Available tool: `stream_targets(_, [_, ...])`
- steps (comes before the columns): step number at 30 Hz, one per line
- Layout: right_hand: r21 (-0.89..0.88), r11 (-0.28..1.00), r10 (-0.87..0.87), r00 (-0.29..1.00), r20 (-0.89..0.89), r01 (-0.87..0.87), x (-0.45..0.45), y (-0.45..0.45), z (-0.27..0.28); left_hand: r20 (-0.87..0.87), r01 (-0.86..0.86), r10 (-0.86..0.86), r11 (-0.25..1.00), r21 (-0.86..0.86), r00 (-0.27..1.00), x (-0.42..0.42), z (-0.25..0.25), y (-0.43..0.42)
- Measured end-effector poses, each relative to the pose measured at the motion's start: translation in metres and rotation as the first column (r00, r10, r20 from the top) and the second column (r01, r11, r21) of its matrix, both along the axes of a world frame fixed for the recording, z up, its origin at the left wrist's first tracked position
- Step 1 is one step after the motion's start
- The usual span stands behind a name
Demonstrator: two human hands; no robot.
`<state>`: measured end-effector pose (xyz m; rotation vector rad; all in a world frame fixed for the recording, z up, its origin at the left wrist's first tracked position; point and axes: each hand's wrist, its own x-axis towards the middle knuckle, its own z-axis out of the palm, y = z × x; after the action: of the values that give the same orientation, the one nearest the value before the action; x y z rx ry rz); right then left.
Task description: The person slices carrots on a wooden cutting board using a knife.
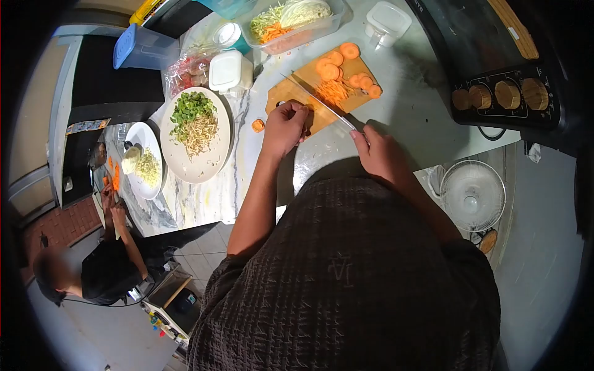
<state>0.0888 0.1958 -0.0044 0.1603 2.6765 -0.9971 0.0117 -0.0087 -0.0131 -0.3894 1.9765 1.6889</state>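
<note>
Carrot slices [329, 69] and shreds [332, 91] lie on the one cutting board [366, 63], which rests on the marble-patterned surface [408, 93]. Left of the board stand two plates: the larger [216, 161] holds chopped greens [193, 106] and sprouts [201, 136], and the smaller [143, 133], farther left, holds a pale chopped heap [147, 168]. Beyond the board sits one clear tub [297, 42] with cut cabbage and carrot; two white-lidded containers stand past it, one to the far left [230, 69], one to the far right [388, 23]. Well left of the board, another person [111, 266] works over orange pieces [114, 173].

Of the two hands at the board, the right [378, 151] is closed round the handle of the one knife [328, 108], its blade slanting across the board beside the shreds. The left hand [286, 127] is curled at the board's near left side, thumb and fingers drawn together; whether it pinches anything, I cannot tell. About eight slices show, some overlapping; the shreds are too many to count. One small carrot piece [258, 125] lies just left of the board.

Cutting slices into shreds seems the step in hand; another stroke would call for a steadied slice and fingertips tucked clear of the edge.
</note>
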Motion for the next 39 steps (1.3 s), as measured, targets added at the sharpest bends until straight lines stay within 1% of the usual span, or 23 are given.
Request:
stream_targets(5, [0.019,1.0,0.025,1.0,0.014,-0.025,0.0014,-0.0008,-0.0024,-0.048,-0.011,0.01,1.0,-0.022,0.999,0.0003,-0.0011,0.0044])
stream_targets(7, [0.03,0.999,0.029,1.0,0.011,-0.03,0.0024,-0.0015,-0.0015,-0.046,-0.01,0.01,1.0,-0.003,0.999,0.0,-0.0014,0.0026])
stream_targets(12, [-0.027,0.999,0.025,0.999,0.039,-0.024,0.0025,-0.0023,-0.0019,-0.064,0.003,-0.001,1.0,0.025,0.998,-0.0011,-0.0078,0.0017])
stream_targets(15, [-0.042,0.999,0.018,0.998,0.058,-0.016,0.0021,-0.0036,0.0021,-0.043,0.001,-0.001,1.0,-0.007,0.999,-0.0012,-0.0024,0.0045])
stream_targets(17, [-0.043,0.999,0.02,0.998,0.059,-0.018,0.0029,-0.0035,0.0015,-0.044,-0.006,0.004,0.998,-0.061,0.999,-0.0012,-0.0021,0.0055])
stream_targets(21, [-0.057,0.998,0.022,0.997,0.072,-0.018,0.0038,-0.0021,-0.0008,-0.028,-0.011,0.009,0.999,-0.044,1.0,-0.0022,-0.0005,0.0054])
stream_targets(24, [-0.065,0.998,0.024,0.997,0.068,-0.019,0.0033,-0.0029,0.0007,-0.012,-0.012,0.011,0.997,-0.082,1.0,-0.0028,-0.0009,0.0062])
stream_targets(27, [-0.095,0.995,0.016,0.997,0.077,-0.009,0.0022,-0.0032,0.0025,-0.015,-0.007,0.005,0.997,-0.076,1.0,-0.004,-0.0031,0.0054])
stream_targets(29, [-0.11,0.994,0.011,0.997,0.074,-0.003,0.0021,-0.0037,0.0025,0.011,-0.014,0.015,1.0,-0.023,1.0,-0.0047,-0.0042,0.0037])
stream_targets(30, [-0.125,0.992,0.007,0.998,0.069,0.001,0.0018,-0.0039,0.0025,0.012,-0.016,0.016,1.0,-0.023,1.0,-0.0047,-0.0036,0.0041])
stream_targets(36, [-0.11,0.994,0.011,0.995,0.104,0.0,-0.0014,-0.0036,0.0049,0.03,-0.043,0.044,0.999,-0.032,0.999,-0.0042,-0.0021,0.0046])
stream_targets(39, [-0.11,0.994,0.001,0.996,0.086,0.008,-0.002,-0.0035,0.0041,0.025,-0.021,0.021,1.0,0.007,0.999,-0.0048,-0.0057,0.0016])
